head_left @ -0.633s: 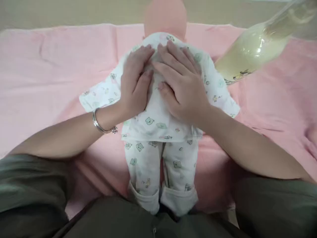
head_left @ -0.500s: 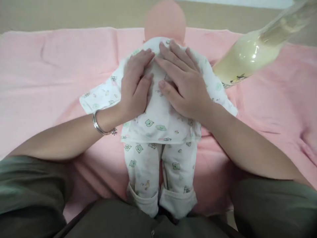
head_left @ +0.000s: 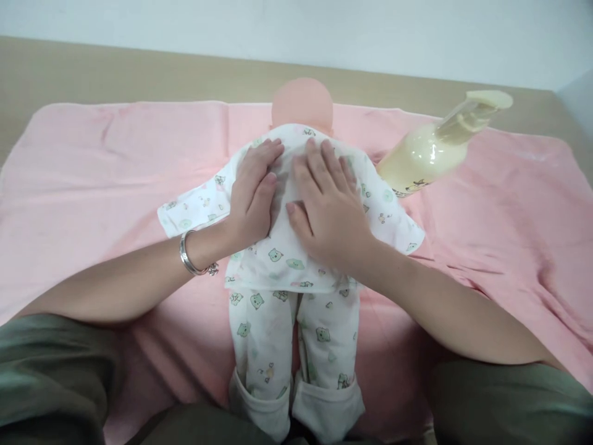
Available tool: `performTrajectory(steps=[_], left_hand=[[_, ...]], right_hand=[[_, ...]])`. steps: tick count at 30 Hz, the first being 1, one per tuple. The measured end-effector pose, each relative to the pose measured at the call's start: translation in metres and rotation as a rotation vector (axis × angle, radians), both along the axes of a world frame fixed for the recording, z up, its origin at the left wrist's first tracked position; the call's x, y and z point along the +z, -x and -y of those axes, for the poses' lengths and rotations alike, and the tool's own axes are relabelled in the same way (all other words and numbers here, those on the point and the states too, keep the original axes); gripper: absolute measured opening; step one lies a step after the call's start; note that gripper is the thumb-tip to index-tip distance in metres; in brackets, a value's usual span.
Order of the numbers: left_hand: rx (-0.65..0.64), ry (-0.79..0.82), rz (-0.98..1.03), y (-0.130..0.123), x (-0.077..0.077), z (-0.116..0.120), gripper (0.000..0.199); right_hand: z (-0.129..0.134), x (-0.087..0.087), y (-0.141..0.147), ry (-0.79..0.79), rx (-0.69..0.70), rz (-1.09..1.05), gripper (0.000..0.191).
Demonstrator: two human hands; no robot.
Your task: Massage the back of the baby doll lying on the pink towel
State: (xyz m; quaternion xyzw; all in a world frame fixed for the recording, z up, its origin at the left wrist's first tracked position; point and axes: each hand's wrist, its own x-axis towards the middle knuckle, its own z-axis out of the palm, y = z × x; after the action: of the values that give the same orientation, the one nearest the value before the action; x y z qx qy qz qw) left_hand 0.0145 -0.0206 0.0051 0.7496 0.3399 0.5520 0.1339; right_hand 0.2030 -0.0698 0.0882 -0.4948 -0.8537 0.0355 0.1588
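Note:
A baby doll [head_left: 302,104] lies face down, its bare head pointing away from me. It wears a white printed top [head_left: 287,262] and matching trousers [head_left: 264,346] with turned-up cuffs. Across the left part of the doll's back rests my left hand [head_left: 254,188], fingers stretched out and thumb apart; a silver bangle [head_left: 188,253] circles that wrist. My right hand [head_left: 328,204] lies on the right part of the back with its fingers spread. Neither hand grips anything. The doll's face and hands are hidden.
Under the doll a pink cloth [head_left: 92,185] covers much of the tan surface [head_left: 139,77]. To the right of the doll's shoulder stands a pump bottle [head_left: 426,154] of pale yellow liquid. A white wall [head_left: 278,31] rises behind. My legs [head_left: 504,402] flank the doll.
The view has tilted up, showing more wall and the whole bottle top. My right hand has shifted slightly down the doll's back; my left hand stays about where it was on it.

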Motion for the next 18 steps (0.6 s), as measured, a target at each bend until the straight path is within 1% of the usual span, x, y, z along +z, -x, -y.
performTrajectory(steps=[2,4,5,6,7,8,9,11,12,13,15,17,18], left_hand=[[0.017,0.038,0.004,-0.002,0.0,0.001,0.045],[0.029,0.042,0.011,-0.003,0.001,0.001,0.05],[0.029,0.035,0.017,-0.003,0.001,0.002,0.051],[0.029,0.032,0.018,-0.003,0.002,0.002,0.053],[0.031,0.032,0.014,-0.003,0.002,0.002,0.054],[0.038,0.044,-0.001,-0.002,0.002,0.002,0.055],[0.051,0.065,-0.024,-0.001,0.002,0.002,0.056],[0.078,0.098,-0.061,0.001,0.002,0.002,0.059],[0.082,0.106,-0.063,0.001,0.001,0.002,0.06],[0.075,0.113,-0.055,0.001,-0.001,0.001,0.06],[0.037,0.109,-0.016,0.001,-0.004,-0.001,0.06],[-0.002,0.091,0.031,0.001,-0.007,-0.003,0.059],[-0.015,0.08,0.045,0.001,-0.008,-0.004,0.059]], right_hand=[[-0.005,0.0,-0.004,-0.052,0.134,0.005,0.062],[-0.016,0.002,-0.01,-0.07,0.27,0.005,0.056],[-0.022,0.003,-0.013,-0.06,0.316,0.003,0.054],[-0.029,0.004,-0.017,-0.04,0.327,-0.003,0.054],[-0.035,0.004,-0.019,-0.01,0.294,-0.015,0.054],[-0.04,0.004,-0.021,0.025,0.219,-0.032,0.057],[-0.044,0.004,-0.022,0.061,0.117,-0.048,0.06],[-0.043,0.002,-0.02,0.105,-0.08,-0.071,0.069],[-0.039,0.0,-0.017,0.105,-0.141,-0.078,0.073],[-0.032,-0.001,-0.014,0.094,-0.171,-0.08,0.076],[-0.015,-0.003,-0.006,0.045,-0.171,-0.069,0.076],[0.002,-0.004,0.002,-0.016,-0.11,-0.037,0.072],[0.008,-0.005,0.005,-0.048,-0.047,-0.023,0.068]])
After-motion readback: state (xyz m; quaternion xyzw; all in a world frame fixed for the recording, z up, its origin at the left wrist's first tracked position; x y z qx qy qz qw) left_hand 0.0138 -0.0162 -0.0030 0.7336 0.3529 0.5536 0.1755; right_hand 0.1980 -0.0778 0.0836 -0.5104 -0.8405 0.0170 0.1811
